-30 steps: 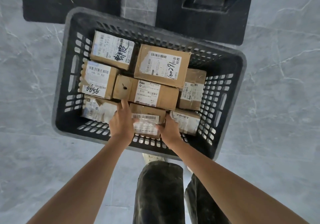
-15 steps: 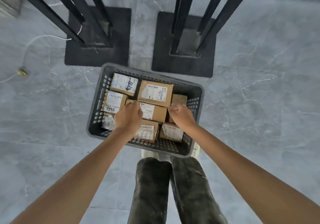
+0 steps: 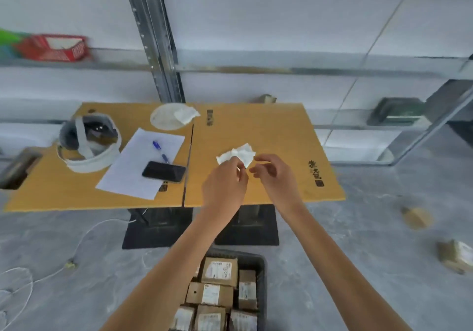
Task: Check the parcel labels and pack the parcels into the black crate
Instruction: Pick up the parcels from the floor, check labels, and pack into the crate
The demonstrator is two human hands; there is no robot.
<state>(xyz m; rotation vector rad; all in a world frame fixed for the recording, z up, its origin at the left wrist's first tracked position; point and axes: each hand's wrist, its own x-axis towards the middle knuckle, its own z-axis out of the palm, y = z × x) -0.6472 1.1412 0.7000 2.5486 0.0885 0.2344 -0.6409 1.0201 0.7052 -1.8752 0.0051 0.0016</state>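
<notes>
Left hand (image 3: 225, 184) risen from crate (image 3: 262, 279), seemingly pinching tissue (image 3: 240, 152); labels (image 3: 217, 270) illegible.

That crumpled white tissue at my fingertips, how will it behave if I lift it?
Probably floppy: the white tissue is creased and bunched, so it should droop from where the left hand pinches it. Likely very light; a push would probably crumple it or slide it across the tabletop. It looks thin, so tugging might tear it.

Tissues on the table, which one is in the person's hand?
The crumpled tissue near the middle of the table, pinched by the left hand. The other tissue lies on the round plate at the far edge.
</notes>
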